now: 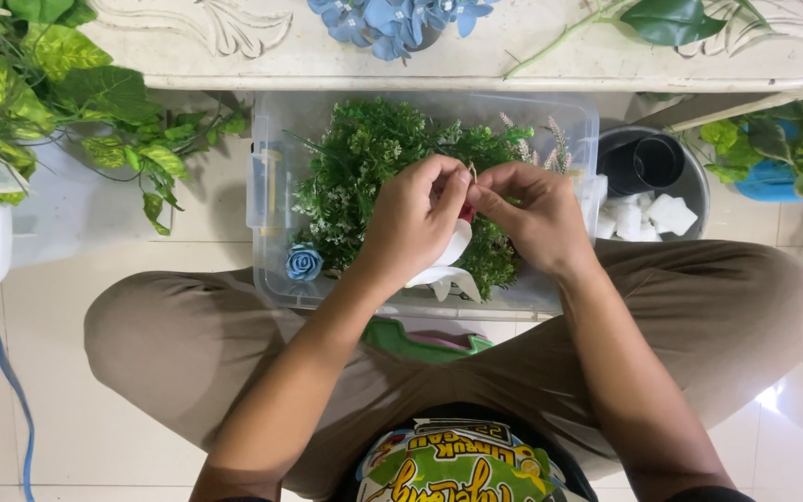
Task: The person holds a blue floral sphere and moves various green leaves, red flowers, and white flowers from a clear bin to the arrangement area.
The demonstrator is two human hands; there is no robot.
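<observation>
Both hands met over the bin (267, 195): left hand (411, 223) and right hand (536, 216) had their fingers (453, 186) pinched narrow on a thin stem (472, 171), white ribbon (443, 265) trailing just below them. Looked light, floppy and easy to bend, so grip near the tip. Greenery (364, 153) crowded underneath, a blue rose (305, 262) off to the left, and the bench (532, 65) edge sat beyond.

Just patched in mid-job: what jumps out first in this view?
Both hands meet at the centre, the left hand and right hand pinching a small white strip with a bit of red between them. Right beneath them sits a clear plastic bin packed with green artificial foliage, a blue fabric rose in its near left corner. Blue flowers lie on the white ledge above.
</observation>
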